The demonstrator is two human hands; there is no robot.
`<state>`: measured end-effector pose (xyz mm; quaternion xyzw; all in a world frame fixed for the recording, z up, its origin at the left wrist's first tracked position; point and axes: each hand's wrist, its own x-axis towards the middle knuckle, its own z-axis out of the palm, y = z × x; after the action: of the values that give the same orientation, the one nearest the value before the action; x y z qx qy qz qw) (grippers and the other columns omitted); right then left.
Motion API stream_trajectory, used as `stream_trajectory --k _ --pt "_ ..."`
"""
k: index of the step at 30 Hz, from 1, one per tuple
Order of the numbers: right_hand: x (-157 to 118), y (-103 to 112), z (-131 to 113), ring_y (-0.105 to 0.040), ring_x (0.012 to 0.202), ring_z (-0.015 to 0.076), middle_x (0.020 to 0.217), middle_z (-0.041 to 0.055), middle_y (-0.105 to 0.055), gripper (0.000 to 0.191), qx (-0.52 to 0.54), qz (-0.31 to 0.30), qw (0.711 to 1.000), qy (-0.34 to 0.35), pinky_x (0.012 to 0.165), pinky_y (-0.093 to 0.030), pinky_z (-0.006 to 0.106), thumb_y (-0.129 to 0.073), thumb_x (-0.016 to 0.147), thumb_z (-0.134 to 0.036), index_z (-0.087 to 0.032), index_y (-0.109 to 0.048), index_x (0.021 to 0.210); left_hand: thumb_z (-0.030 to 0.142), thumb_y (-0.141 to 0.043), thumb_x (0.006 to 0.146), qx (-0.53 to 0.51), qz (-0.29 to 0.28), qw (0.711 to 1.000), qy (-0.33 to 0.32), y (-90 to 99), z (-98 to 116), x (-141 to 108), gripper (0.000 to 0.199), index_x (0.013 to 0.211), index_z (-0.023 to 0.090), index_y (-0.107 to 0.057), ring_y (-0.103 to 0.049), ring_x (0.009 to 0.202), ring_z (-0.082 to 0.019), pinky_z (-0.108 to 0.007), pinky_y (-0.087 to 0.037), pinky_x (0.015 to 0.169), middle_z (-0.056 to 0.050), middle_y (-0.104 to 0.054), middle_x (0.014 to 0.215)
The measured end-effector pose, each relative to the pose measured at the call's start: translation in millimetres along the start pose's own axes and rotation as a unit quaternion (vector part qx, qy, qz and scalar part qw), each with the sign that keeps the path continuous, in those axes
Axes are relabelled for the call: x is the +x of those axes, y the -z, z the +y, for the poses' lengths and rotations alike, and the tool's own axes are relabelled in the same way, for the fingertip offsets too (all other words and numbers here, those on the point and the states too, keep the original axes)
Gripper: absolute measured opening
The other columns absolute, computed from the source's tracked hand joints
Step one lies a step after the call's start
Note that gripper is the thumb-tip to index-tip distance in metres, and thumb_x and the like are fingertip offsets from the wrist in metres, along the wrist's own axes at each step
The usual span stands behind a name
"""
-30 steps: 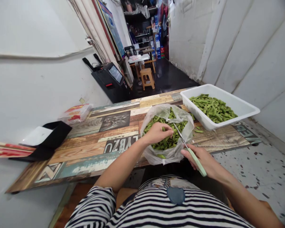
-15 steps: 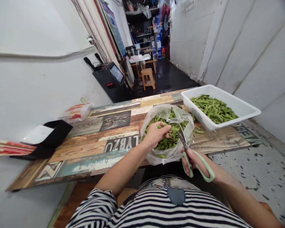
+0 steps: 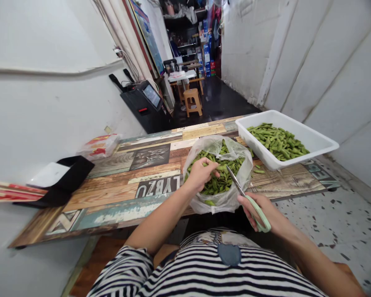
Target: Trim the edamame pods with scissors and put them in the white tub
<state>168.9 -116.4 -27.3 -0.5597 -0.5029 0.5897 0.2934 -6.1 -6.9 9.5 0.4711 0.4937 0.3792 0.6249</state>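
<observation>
Green pods (image 3: 221, 185) fill a clear plastic bag (image 3: 195, 150) that lies open near the table's front edge. Over the bag's left part is my left hand (image 3: 202, 174), thumb and fingertips pressed together; whatever they hold, if anything, is too small to make out. My right hand (image 3: 259, 208) grips the pale green handles of the scissors (image 3: 238, 186) at the bag's right side. The scissor blades are together and point over the pods. More green pods (image 3: 278, 142) lie in a white tray (image 3: 315, 135) at the right.
The wood-patterned table (image 3: 111, 192) carries a black holder (image 3: 77, 175) with sticks and a red and white packet (image 3: 99, 146) at its left. Loose pods (image 3: 259, 169) lie between bag and tray. Beyond the table stand a black machine (image 3: 145, 103) and a stool (image 3: 192, 102).
The scissor blades have closed, and the handles have come together. The pod at my left fingertips is no longer clearly visible.
</observation>
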Motion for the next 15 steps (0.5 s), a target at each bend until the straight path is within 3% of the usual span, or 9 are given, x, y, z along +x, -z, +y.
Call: stream_trajectory --k 3,5,7,9,12,13,15 --pt "-2 4 5 -0.045 0.036 0.0087 0.050 -0.0070 -0.046 0.044 0.056 0.002 0.998 -0.007 0.033 -0.037 0.020 -0.053 0.081 -0.063 -0.021 -0.046 0.071 0.015 -0.053 0.076 0.048 -0.003 0.999 -0.002 3.6 3 12 0.015 0.072 0.019 -0.039 -0.043 0.036 -0.004 -0.017 -0.013 0.038 0.003 -0.060 0.057" --pt "-6 7 6 -0.046 0.039 0.0100 0.052 -0.0066 -0.047 0.046 0.093 0.006 0.996 -0.005 0.037 -0.040 0.022 -0.049 0.081 -0.067 -0.021 -0.048 0.079 0.016 -0.051 0.077 0.149 -0.012 0.988 -0.042 3.6 5 20 0.008 0.077 0.019 -0.044 -0.047 0.041 -0.007 -0.017 -0.020 0.041 0.004 -0.057 0.056" --pt "-9 10 6 -0.049 0.044 0.0119 0.055 -0.0055 -0.050 0.048 0.097 0.008 0.995 0.013 0.043 -0.044 0.024 -0.046 0.081 -0.068 -0.021 -0.048 0.087 0.024 -0.055 0.078 0.304 -0.021 0.944 -0.127 0.3 5 27 0.006 0.079 0.018 -0.052 -0.052 0.050 -0.010 -0.020 -0.030 0.047 0.002 -0.058 0.058" --pt "-11 12 5 -0.053 0.049 0.0139 0.057 -0.0035 -0.053 0.048 0.070 0.009 0.997 0.034 0.050 -0.046 0.027 -0.043 0.083 -0.068 -0.021 -0.049 0.089 0.037 -0.059 0.078 0.464 -0.028 0.866 -0.184 -6.3 6 33 0.021 0.074 0.016 -0.060 -0.059 0.064 -0.016 -0.024 -0.039 0.057 -0.004 -0.062 0.066" --pt "-12 14 4 -0.053 0.051 0.0149 0.057 -0.0015 -0.054 0.048 0.030 0.013 0.999 0.038 0.054 -0.046 0.028 -0.040 0.086 -0.067 -0.020 -0.049 0.079 0.046 -0.064 0.072 0.619 -0.023 0.769 -0.156 -18.2 6 39 0.033 0.070 0.014 -0.065 -0.062 0.077 -0.024 -0.030 -0.042 0.065 -0.013 -0.066 0.077" --pt "-11 13 3 -0.053 0.051 0.0149 0.056 -0.0015 -0.053 0.049 0.023 0.013 0.999 0.038 0.054 -0.045 0.029 -0.038 0.086 -0.067 -0.020 -0.049 0.076 0.043 -0.066 0.071 0.638 -0.026 0.756 -0.146 -21.0 6 40 0.030 0.071 0.013 -0.066 -0.062 0.077 -0.025 -0.030 -0.042 0.065 -0.013 -0.066 0.078" --pt "-11 13 1 -0.052 0.051 0.0145 0.055 -0.0021 -0.052 0.049 0.018 0.014 0.999 0.038 0.055 -0.045 0.028 -0.037 0.087 -0.067 -0.020 -0.048 0.075 0.037 -0.066 0.070 0.628 -0.051 0.762 -0.150 -22.7 6 43 0.023 0.072 0.013 -0.068 -0.061 0.074 -0.022 -0.028 -0.041 0.063 -0.011 -0.067 0.075"
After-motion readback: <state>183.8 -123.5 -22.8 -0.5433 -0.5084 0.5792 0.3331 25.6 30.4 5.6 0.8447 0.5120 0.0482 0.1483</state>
